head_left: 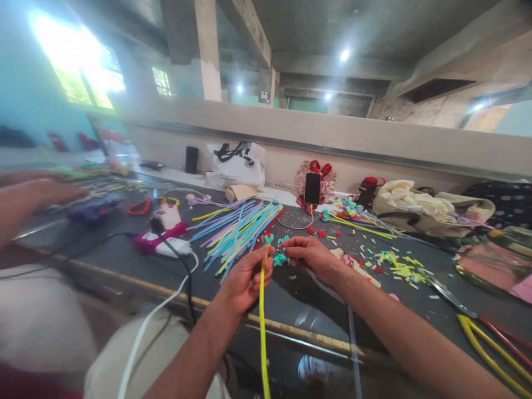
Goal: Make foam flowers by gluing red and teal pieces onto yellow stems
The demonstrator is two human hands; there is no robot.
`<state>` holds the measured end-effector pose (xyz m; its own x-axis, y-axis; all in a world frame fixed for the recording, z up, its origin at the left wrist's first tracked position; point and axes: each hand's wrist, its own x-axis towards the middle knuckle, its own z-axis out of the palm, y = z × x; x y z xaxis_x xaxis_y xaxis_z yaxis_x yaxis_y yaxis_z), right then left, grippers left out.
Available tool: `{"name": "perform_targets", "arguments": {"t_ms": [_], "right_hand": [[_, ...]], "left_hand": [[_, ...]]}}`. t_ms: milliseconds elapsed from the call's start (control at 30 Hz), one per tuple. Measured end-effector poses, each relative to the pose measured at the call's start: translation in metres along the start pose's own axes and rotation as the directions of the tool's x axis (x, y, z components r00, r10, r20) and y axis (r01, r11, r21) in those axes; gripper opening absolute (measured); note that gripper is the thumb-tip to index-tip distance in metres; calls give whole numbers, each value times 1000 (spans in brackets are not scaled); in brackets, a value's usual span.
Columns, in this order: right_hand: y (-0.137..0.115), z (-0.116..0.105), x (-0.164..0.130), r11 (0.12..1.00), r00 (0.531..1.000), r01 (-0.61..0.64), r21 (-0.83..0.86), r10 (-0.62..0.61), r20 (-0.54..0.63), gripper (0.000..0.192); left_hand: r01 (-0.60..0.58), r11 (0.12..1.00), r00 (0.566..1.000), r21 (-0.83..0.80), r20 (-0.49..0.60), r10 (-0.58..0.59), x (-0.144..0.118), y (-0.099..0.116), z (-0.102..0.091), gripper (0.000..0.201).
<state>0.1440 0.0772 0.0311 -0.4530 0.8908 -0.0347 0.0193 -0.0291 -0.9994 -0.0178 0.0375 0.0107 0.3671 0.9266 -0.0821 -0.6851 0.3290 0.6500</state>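
My left hand point(248, 277) is closed around a long, thin yellow stem point(262, 327), which looks like a pipe cleaner and hangs down past the table edge. A small teal flower-like piece point(268, 239) sits at the stem's top, just above my thumb. Beside it, my right hand point(312, 256) pinches a small curled teal piece point(284, 240) between thumb and fingertips. More teal pieces point(281, 260) lie on the dark table below, between my hands. A pile of long pastel stems point(241, 230) spreads out behind my left hand.
Scissors point(455, 302) with red and yellow handles lie right, near yellow-green clippings point(401, 267). A phone point(312, 188) stands at the back. Left are a magenta power strip point(160, 237), a white cable point(170, 296) and another person's arm point(35, 199). A cloth bag point(415, 205) sits back right.
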Motion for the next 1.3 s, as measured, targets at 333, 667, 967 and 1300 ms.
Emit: {"name": "perform_targets", "arguments": {"t_ms": [333,667,967,1300], "right_hand": [[9,6,-2,998,999,-39,53,38,14,16],[2,6,-6,999,999,-25,42,26,-25,18],[-3,12,-7,1000,999,29,-10,-30,-11,18],[-10,-12,-8,996,997,24,82,-18,-69,14]], "left_hand": [[-34,993,996,112,-76,42,-1,-2,-1,11],[-29,983,994,181,-103,48,-2,0,1,6],[-45,959,991,280,-105,77,1,-6,1,13],[-50,977,995,210,-79,68,0,-2,-4,15]]}}
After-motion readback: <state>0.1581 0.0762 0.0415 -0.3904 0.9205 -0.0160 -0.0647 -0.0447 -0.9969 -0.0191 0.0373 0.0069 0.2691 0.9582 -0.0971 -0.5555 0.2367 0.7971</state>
